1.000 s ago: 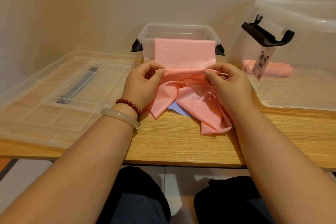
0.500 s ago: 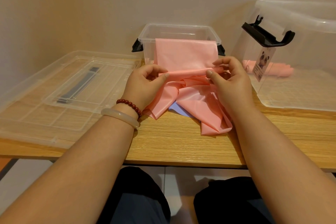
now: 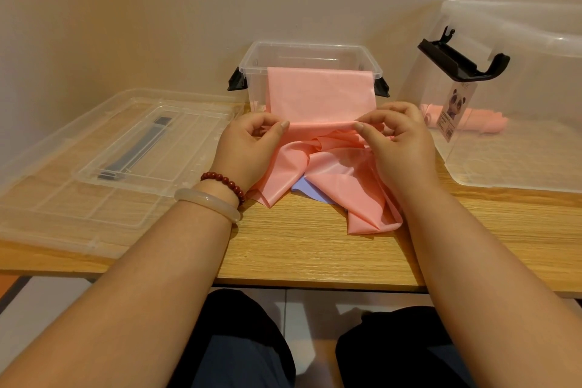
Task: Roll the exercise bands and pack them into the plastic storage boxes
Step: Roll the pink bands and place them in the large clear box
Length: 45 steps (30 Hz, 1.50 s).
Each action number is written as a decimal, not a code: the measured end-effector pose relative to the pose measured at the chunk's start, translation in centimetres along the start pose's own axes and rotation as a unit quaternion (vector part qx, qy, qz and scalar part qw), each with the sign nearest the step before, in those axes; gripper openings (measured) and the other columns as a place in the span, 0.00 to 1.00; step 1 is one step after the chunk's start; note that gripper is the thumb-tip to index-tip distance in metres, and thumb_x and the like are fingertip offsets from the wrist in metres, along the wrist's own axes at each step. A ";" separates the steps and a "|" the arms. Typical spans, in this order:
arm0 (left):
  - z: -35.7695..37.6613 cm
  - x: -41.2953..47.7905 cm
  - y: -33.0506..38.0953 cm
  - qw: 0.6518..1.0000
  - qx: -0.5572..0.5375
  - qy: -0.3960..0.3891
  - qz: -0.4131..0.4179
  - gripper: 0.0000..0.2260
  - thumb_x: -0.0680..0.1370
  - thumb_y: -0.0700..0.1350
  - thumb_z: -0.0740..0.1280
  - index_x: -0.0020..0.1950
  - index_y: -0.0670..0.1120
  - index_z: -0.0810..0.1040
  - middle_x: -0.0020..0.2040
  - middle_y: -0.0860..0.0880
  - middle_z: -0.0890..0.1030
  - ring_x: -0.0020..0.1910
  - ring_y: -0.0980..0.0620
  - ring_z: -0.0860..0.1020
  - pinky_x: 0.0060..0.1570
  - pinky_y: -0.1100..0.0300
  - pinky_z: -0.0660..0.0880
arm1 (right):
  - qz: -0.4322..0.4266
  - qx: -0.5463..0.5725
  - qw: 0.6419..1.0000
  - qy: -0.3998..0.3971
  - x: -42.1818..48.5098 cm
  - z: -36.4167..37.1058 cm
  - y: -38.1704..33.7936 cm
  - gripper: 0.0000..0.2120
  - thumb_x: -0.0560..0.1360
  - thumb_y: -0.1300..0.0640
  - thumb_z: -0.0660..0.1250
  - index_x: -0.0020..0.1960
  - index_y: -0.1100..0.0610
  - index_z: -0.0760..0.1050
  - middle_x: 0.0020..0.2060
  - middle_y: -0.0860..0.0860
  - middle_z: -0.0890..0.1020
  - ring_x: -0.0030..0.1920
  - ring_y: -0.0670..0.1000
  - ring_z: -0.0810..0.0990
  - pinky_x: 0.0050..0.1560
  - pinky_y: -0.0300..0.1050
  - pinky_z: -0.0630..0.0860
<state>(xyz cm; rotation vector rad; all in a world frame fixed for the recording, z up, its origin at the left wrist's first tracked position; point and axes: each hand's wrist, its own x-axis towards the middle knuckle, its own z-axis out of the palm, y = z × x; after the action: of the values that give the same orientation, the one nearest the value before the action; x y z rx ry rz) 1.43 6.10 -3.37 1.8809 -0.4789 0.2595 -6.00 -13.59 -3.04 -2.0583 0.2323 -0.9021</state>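
Note:
A pink exercise band point(image 3: 318, 94) hangs over the front rim of a small clear storage box point(image 3: 252, 60) and spills in loose folds onto the wooden table. My left hand point(image 3: 248, 145) pinches the band's fold at its left end. My right hand point(image 3: 396, 135) pinches the same fold at its right end. A pale purple band point(image 3: 307, 189) peeks out under the pink folds. A rolled pink band point(image 3: 485, 121) lies inside a large clear box point(image 3: 519, 161) at the right.
Two clear lids, a small one point(image 3: 151, 142) stacked on a large one point(image 3: 47, 208), lie at the table's left. The large box has a black latch point(image 3: 463, 63) and a panda label point(image 3: 455, 107). The wall stands close behind. The table's front edge point(image 3: 315, 283) runs above my knees.
Both hands have turned the fold a little and shifted slightly up toward the small box; the hanging part of the band looks a bit shorter.

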 end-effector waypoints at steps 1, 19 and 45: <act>0.0 0.1 -0.1 1.000 0.008 0.005 0.007 0.03 0.78 0.47 0.68 0.44 0.52 0.80 0.49 0.55 0.78 0.43 0.68 0.73 0.42 0.75 0.68 | -0.001 -0.002 1.000 0.000 -0.1 0.0 0.0 0.01 0.74 0.55 0.72 0.44 0.50 0.81 0.58 0.45 0.71 0.51 0.32 0.69 0.45 0.20 0.65; 0.0 0.0 -0.3 1.000 -0.005 0.013 0.000 0.04 0.78 0.47 0.67 0.51 0.56 0.78 0.48 0.54 0.81 0.49 0.55 0.79 0.48 0.61 0.77 | 0.032 0.041 0.998 -0.026 -0.3 0.2 -0.3 0.03 0.77 0.55 0.69 0.48 0.47 0.78 0.41 0.42 0.79 0.45 0.47 0.80 0.46 0.52 0.80; 0.0 0.3 -0.1 0.999 0.008 0.026 0.046 0.02 0.75 0.43 0.71 0.45 0.50 0.81 0.55 0.55 0.75 0.46 0.73 0.72 0.46 0.80 0.67 | 0.044 0.051 0.998 -0.016 -0.2 0.2 -0.3 0.05 0.76 0.57 0.69 0.45 0.47 0.79 0.43 0.46 0.82 0.47 0.49 0.80 0.51 0.53 0.79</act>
<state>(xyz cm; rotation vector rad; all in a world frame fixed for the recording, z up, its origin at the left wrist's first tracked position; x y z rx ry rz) 1.73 6.11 -3.38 1.8652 -0.5302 0.3745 -6.03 -13.15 -2.95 -1.9519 0.2530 -0.8117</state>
